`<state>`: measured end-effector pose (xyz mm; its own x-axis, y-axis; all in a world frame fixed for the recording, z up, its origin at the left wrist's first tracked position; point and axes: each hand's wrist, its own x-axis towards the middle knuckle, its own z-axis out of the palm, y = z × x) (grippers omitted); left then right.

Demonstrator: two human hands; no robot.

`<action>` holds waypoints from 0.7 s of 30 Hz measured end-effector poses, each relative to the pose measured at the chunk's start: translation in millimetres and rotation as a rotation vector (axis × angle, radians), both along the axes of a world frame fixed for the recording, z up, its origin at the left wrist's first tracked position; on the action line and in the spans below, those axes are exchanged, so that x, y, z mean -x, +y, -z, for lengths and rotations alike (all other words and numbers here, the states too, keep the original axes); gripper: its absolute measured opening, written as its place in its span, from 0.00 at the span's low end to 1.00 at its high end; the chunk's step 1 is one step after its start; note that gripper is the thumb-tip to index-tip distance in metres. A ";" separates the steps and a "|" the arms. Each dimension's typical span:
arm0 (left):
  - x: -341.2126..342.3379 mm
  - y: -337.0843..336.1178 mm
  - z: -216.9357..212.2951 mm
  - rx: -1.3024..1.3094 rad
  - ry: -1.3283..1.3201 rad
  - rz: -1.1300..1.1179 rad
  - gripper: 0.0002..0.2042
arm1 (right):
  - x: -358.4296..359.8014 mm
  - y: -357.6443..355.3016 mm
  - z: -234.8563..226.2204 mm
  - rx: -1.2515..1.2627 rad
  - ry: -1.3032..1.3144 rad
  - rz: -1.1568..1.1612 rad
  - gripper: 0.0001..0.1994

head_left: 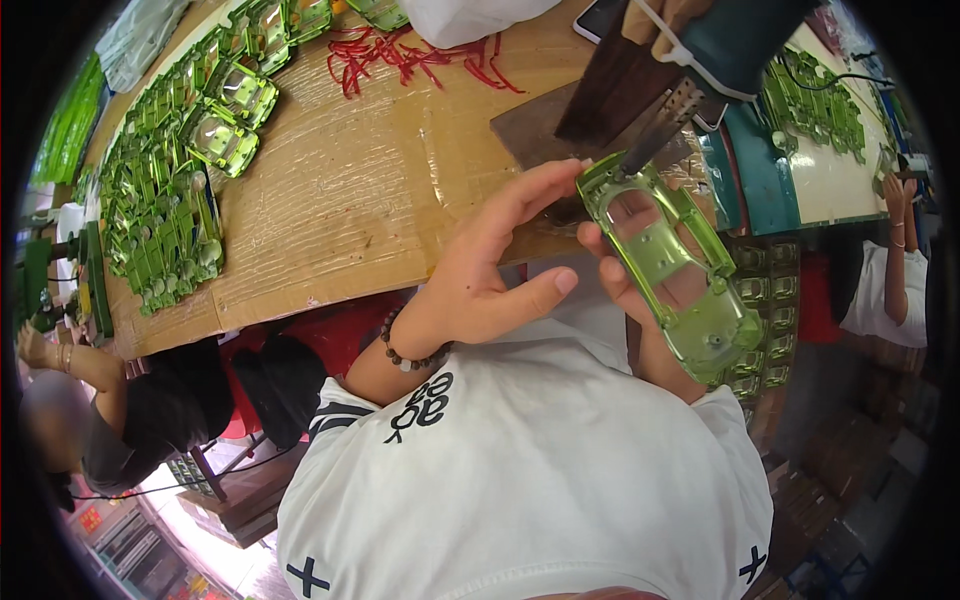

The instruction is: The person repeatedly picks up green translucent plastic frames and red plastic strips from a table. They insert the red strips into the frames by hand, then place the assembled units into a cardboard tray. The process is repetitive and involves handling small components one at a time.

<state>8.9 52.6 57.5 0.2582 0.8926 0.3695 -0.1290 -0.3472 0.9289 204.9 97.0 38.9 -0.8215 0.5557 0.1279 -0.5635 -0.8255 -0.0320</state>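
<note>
Shirt [530, 480], white, nearest the camera. Beyond its right side, right hand [628, 292] clamped on green car-shaped shell [660, 262], held tilted just past the table's near edge. Left hand [480, 275]: thumb and fingers spread apart, fingertips at the shell's upper end; firm contact cannot be told. Beaded bracelet [402, 350] on left wrist. Dark tool nozzle [655, 135] over the same shell end; touching or not, unclear. Tabletop [340, 170]: tan, film-covered. On it, more green shells [160, 235] grouped at left; farther back, red strips [400, 62] heaped near white bag [475, 15].
</note>
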 end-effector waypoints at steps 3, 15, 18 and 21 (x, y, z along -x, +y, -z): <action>-2.6 -0.1 -0.6 -0.013 0.053 -0.001 0.31 | 0.6 1.3 -1.9 0.020 0.007 0.022 0.24; -12.9 5.3 -1.2 -0.147 0.379 -0.098 0.41 | -3.3 1.2 5.6 0.039 0.088 0.151 0.20; -12.7 4.8 -3.2 -0.149 0.398 -0.098 0.42 | -4.1 0.1 7.0 0.045 0.074 0.164 0.21; -11.6 5.5 -2.3 -0.128 0.380 -0.076 0.42 | -4.4 2.2 8.2 0.032 0.076 0.159 0.22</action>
